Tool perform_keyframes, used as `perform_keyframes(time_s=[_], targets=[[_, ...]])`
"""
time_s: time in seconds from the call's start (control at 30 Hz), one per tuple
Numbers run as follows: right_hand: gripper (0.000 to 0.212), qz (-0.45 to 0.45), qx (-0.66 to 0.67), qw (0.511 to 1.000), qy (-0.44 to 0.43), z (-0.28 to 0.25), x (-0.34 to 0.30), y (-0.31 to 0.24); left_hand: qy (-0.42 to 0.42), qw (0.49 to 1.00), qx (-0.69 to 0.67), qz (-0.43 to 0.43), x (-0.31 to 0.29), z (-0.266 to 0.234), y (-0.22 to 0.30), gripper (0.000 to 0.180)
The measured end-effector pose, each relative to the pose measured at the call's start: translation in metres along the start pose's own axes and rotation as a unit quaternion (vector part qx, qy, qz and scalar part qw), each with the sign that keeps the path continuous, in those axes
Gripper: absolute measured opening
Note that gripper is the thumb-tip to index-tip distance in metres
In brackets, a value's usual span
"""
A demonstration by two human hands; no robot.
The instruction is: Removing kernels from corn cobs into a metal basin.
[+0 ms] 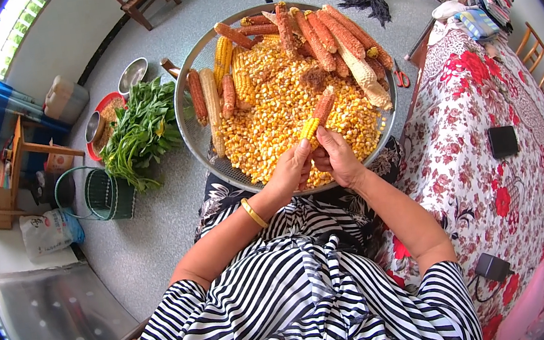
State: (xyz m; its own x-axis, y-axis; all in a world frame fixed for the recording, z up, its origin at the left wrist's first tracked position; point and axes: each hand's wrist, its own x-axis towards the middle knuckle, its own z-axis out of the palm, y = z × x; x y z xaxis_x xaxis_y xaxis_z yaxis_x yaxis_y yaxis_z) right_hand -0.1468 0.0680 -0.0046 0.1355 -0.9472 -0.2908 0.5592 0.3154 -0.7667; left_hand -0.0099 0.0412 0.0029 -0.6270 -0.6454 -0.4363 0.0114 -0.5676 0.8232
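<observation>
Both of my hands are closed around one corn cob [323, 106], held tilted over the near part of a wide round metal tray [196, 153]. Its far end is bare and reddish, while yellow kernels still sit on the end by my fingers. My left hand [293, 165] grips the lower end, and my right hand [338, 157] pinches it from the right. Loose yellow kernels [269, 89] fill much of the tray. Stripped reddish and pale cobs [337, 33] lie heaped at its far right. Cobs with kernels [223, 57] rest at the left.
Left of the tray, leafy greens [144, 121] lie on the floor beside a red basin [115, 97], metal bowls [133, 73] and a green basket [108, 193]. A flower-patterned cloth [448, 169] covers the surface at my right. Scissors [401, 75] and a black mop [370, 3] are beyond.
</observation>
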Motion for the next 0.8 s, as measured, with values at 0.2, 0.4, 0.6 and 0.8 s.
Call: perform_keyframes(time_s=[0.2, 0.4, 0.6, 0.8], targets=[[0.025, -0.012, 0.04, 0.999, -0.012, -0.014, 0.005, 0.01, -0.002, 0.998, -0.064, -0.01, 0.001, -0.001, 0.003, 0.037], [0.031, 0.017, 0.05, 0.999, 0.0, -0.006, 0.003, 0.002, 0.019, 0.998, -0.054, 0.01, 0.001, 0.002, 0.002, 0.038], [0.026, -0.04, -0.045, 0.997, 0.042, 0.005, -0.002, 0.004, 0.045, 0.993, 0.098, 0.052, 0.004, 0.002, -0.003, 0.038], [0.023, -0.018, 0.032, 0.999, 0.012, 0.001, -0.001, 0.005, -0.014, 1.0, -0.01, 0.019, 0.002, 0.002, 0.004, 0.036]])
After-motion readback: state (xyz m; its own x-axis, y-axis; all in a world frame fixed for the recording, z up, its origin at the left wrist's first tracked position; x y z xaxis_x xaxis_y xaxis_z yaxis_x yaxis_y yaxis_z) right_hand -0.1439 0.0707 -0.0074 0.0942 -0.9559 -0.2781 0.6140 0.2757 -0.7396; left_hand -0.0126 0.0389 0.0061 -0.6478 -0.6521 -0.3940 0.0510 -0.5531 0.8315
